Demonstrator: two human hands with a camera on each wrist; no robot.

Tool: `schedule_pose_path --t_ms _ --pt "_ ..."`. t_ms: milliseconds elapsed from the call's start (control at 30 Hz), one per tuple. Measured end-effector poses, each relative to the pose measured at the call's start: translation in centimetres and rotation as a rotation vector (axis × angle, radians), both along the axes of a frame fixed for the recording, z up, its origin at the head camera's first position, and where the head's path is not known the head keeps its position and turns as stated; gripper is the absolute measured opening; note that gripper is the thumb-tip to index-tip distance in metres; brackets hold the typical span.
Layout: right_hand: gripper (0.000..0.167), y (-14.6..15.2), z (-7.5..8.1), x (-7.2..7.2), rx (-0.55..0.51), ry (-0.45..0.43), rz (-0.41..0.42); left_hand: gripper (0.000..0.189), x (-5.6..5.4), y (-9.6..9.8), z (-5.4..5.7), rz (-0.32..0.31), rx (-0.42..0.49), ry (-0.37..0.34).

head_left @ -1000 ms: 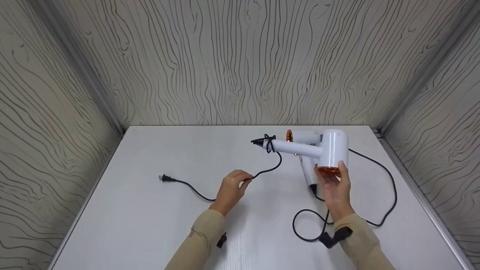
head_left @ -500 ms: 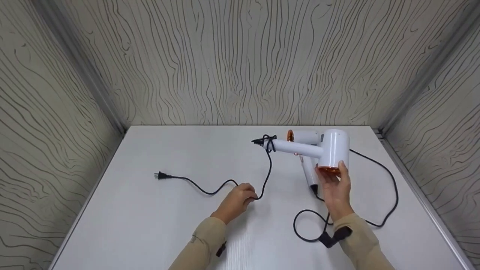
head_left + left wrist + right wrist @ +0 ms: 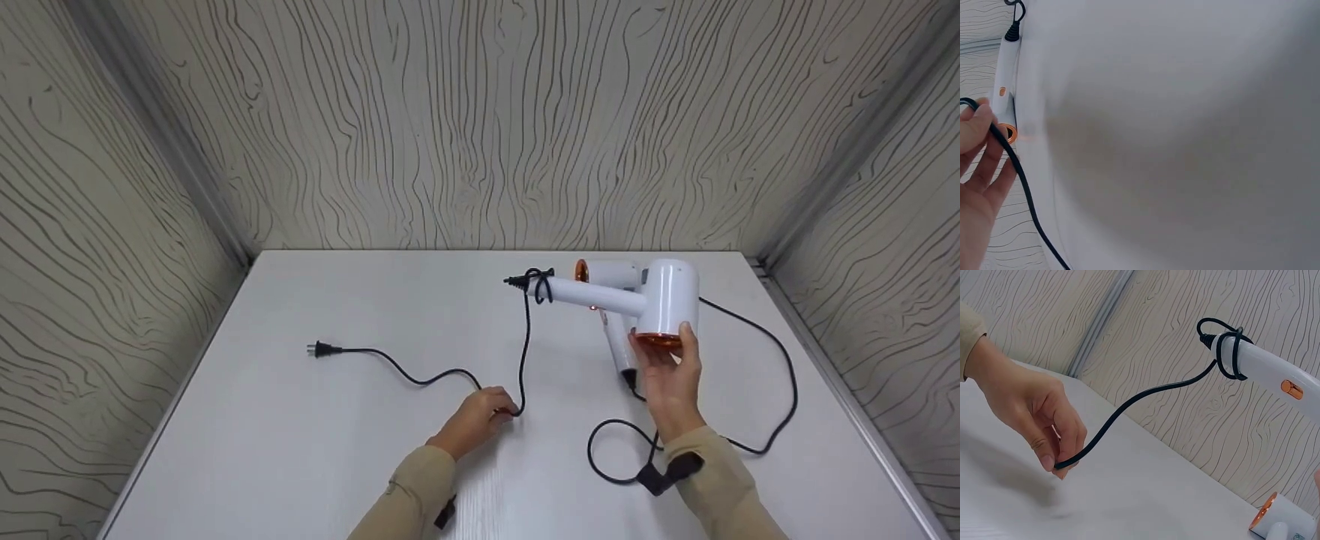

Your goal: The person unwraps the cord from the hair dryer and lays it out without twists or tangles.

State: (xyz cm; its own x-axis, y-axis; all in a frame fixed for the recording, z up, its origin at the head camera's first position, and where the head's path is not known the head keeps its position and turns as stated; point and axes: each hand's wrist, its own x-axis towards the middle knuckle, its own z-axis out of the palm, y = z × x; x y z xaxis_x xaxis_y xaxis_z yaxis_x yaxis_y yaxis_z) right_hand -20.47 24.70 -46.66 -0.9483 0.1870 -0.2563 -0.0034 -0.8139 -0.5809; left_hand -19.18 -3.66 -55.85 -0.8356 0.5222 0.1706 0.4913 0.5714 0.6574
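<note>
My right hand (image 3: 671,386) holds a white hair dryer (image 3: 667,296) by the orange-rimmed end of its barrel, raised, its handle pointing left. A black cord (image 3: 523,352) is wound around the handle's end, as the right wrist view shows on the handle (image 3: 1275,368). From there the cord runs down to my left hand (image 3: 472,420), which pinches it between thumb and fingers close over the table. Past the left hand it continues left to a two-pin plug (image 3: 326,349) on the table. In the left wrist view the cord (image 3: 1027,197) trails from the fingers.
A second white hair dryer (image 3: 616,341) with an orange rim lies behind the held one, partly hidden. Its black cord (image 3: 787,375) curves over the right side of the white table (image 3: 337,292), with a loop near my right forearm. Wood-patterned walls (image 3: 480,135) enclose the table.
My left hand has moved down and slightly right with the cord, which now hangs steeply from the handle. The plug has shifted slightly left. The right hand and held dryer stay nearly still.
</note>
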Motion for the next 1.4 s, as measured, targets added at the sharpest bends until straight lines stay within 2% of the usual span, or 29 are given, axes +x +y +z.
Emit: schedule_pose_path --t_ms 300,633,800,1100,1267,1400 --pt "0.045 -0.1 -0.3 0.0 0.031 -0.001 0.016 0.013 0.2 -0.3 -0.7 0.01 -0.013 0.047" --pt "0.054 -0.2 -0.2 0.0 0.066 0.009 0.031 0.023 0.2 -0.5 -0.2 0.101 -0.043 0.031" --pt "0.056 -0.3 -0.2 0.0 0.053 0.006 0.021 0.023 0.1 -0.7 -0.2 0.141 -0.004 0.02" --pt "0.053 -0.4 -0.3 -0.1 0.092 0.004 0.029 0.021 0.5 -1.6 -0.4 0.194 0.05 -0.038" --pt "0.049 -0.5 -0.2 -0.1 0.072 0.001 0.014 0.02 0.5 -2.3 -0.9 0.228 0.09 -0.015" --pt "0.052 -0.5 -0.2 -0.1 0.048 -0.005 0.012 0.019 0.4 -2.9 -1.2 0.266 0.131 0.009"
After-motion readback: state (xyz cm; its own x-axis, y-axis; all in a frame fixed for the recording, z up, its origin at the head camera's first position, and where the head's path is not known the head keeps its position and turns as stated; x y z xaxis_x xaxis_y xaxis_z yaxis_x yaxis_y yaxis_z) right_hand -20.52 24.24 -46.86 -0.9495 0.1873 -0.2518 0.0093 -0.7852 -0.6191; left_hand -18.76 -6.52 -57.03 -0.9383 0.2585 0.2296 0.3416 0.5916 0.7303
